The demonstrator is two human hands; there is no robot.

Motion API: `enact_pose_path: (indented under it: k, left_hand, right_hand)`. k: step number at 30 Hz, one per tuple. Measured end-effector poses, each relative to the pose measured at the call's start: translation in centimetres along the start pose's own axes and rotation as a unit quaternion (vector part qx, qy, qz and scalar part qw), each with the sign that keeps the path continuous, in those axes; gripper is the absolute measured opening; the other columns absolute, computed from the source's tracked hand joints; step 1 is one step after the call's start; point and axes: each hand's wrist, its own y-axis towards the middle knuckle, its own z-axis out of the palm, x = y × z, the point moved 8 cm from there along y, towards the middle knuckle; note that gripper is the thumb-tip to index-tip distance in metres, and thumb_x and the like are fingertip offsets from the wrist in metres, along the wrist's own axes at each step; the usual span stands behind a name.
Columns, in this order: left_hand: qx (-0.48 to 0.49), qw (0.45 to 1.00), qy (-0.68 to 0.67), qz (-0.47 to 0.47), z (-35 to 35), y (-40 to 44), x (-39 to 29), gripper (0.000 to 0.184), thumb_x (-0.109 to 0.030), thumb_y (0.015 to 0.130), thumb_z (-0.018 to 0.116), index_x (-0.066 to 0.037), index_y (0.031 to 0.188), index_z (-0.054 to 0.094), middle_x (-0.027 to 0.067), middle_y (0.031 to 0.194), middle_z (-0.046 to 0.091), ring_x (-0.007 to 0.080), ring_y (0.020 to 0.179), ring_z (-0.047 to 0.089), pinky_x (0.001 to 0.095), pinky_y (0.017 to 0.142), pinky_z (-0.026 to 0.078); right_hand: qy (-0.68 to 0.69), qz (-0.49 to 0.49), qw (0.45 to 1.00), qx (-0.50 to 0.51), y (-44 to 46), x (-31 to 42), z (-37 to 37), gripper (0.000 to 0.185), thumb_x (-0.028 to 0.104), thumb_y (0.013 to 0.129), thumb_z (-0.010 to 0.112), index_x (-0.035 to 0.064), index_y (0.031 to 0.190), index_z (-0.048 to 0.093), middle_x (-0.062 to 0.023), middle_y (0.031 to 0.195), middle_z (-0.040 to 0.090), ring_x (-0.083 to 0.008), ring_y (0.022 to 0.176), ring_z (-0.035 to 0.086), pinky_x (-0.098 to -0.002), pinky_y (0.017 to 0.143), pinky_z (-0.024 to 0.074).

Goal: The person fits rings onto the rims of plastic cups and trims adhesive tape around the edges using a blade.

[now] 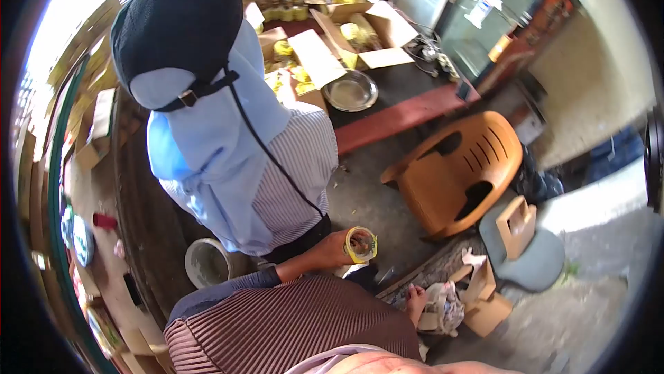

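Observation:
My left hand (pixel 330 250) is wrapped round a clear, round container (pixel 361 244) with a yellow rim, held out in front of my brown ribbed top. Small brownish contents show through its top. Lower and to the right, my right hand (pixel 416 303) is close to my side with its fingers curled; what it holds, if anything, is too small to tell. Beside it lies a pale, crumpled bag (pixel 443 309). Just ahead on the left stands a person (pixel 228 159) in a black cap, light blue head covering and striped shirt, back turned to me.
Open cartons (pixel 315 59) with yellow-topped containers and a metal bowl (pixel 351 91) stand on a dark table. An orange chair (pixel 460 173) is at right, near a grey seat (pixel 522 253) bearing a cardboard piece. A whitish bucket (pixel 208 263) sits at left. A glass-door cabinet (pixel 484 17) stands behind.

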Motion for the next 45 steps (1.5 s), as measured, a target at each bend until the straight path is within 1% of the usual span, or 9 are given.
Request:
enact_pose_path:
  k: [4,10,16,21,26,28,34,40,45]
  left_hand:
    - [-0.08,0.997,0.021,0.008,0.3,1.1,0.4,0.062,-0.023,0.073,0.082,-0.003,0.124,0.052,0.0088,0.11,0.063,0.0169,0.101,0.061,0.0313,0.09,0.047]
    - [-0.198,0.98,0.022,0.017,0.9,2.8,-3.6,0.058,-0.017,0.072,0.082,-0.002,0.12,0.053,0.0081,0.11,0.062,0.0156,0.101,0.06,0.0305,0.09,0.047]
    - [-0.26,0.965,0.044,0.012,1.8,2.9,-3.7,0.059,-0.016,0.073,0.082,-0.001,0.121,0.051,0.0072,0.11,0.061,0.0135,0.099,0.061,0.0286,0.088,0.049]
    - [-0.334,0.941,0.014,0.045,-1.0,2.8,-2.9,0.061,-0.014,0.072,0.083,-0.002,0.122,0.051,0.006,0.11,0.06,0.0136,0.097,0.063,0.0292,0.086,0.051]
    - [-0.375,0.924,0.071,0.031,-5.3,5.3,-3.5,0.059,-0.014,0.07,0.083,-0.002,0.119,0.052,0.0078,0.106,0.061,0.0152,0.093,0.064,0.0286,0.084,0.051]
    - [-0.381,0.918,0.102,0.034,-6.5,6.3,-5.6,0.056,-0.009,0.071,0.083,-0.002,0.119,0.053,0.0046,0.109,0.062,0.0099,0.097,0.06,0.0274,0.088,0.05]
    - [-0.401,0.912,0.055,0.075,-10.1,9.2,-3.6,0.056,-0.012,0.073,0.082,-0.003,0.119,0.053,0.0053,0.104,0.064,0.012,0.092,0.063,0.0277,0.084,0.051]
    - [-0.408,0.909,0.026,0.078,-12.2,13.3,-3.1,0.058,-0.005,0.074,0.08,-0.002,0.123,0.049,0.0043,0.111,0.059,0.0096,0.098,0.06,0.027,0.089,0.05]
    - [-0.477,0.875,0.008,0.082,-14.1,15.8,-3.8,0.056,-0.006,0.074,0.081,-0.003,0.121,0.05,0.0047,0.108,0.061,0.01,0.096,0.061,0.0269,0.087,0.051]
  right_hand:
    - [-0.091,-0.069,0.989,0.094,8.2,3.8,1.9,0.014,0.013,0.087,0.068,0.0056,0.085,0.056,0.0023,0.068,0.051,-0.0073,0.056,0.044,-0.0253,0.049,0.0365]
    - [-0.032,-0.077,0.985,0.152,13.5,12.2,4.5,0.014,0.012,0.087,0.068,0.0026,0.084,0.058,-0.0006,0.075,0.057,-0.0079,0.063,0.048,-0.0236,0.057,0.0391]
    - [-0.044,-0.08,0.976,0.196,18.9,15.5,7.9,0.012,0.009,0.086,0.068,0.0036,0.084,0.058,0.0006,0.074,0.056,-0.0073,0.063,0.048,-0.0225,0.056,0.0391]
    - [-0.074,-0.081,0.954,0.278,20.5,16.4,15.2,0.01,0.008,0.085,0.069,0.0032,0.086,0.061,0.0005,0.075,0.057,-0.0067,0.062,0.047,-0.0225,0.057,0.0396]
    - [-0.098,-0.089,0.941,0.311,18.6,20.0,22.3,0.01,0.008,0.086,0.069,0.0019,0.087,0.061,0.0003,0.078,0.058,-0.0066,0.064,0.047,-0.0226,0.059,0.0396]
    - [-0.125,-0.119,0.922,0.346,18.2,21.3,24.5,0.01,0.008,0.086,0.069,0.0015,0.088,0.062,0.0003,0.078,0.058,-0.0067,0.064,0.048,-0.0227,0.059,0.0399]
    - [-0.108,-0.138,0.92,0.35,20.8,23.9,29.6,0.01,0.007,0.086,0.069,0.0012,0.087,0.061,0.0002,0.076,0.058,-0.0063,0.065,0.048,-0.0228,0.059,0.0412]
    - [-0.132,-0.124,0.903,0.389,23.3,25.8,34.5,0.011,0.008,0.085,0.07,0.0014,0.088,0.062,-0.001,0.079,0.06,-0.0071,0.067,0.051,-0.0231,0.06,0.0421]
    - [-0.164,-0.144,0.873,0.436,26.7,29.2,40.2,0.014,0.011,0.084,0.071,0.001,0.09,0.062,-0.0013,0.08,0.061,-0.0086,0.069,0.054,-0.0245,0.063,0.0449]
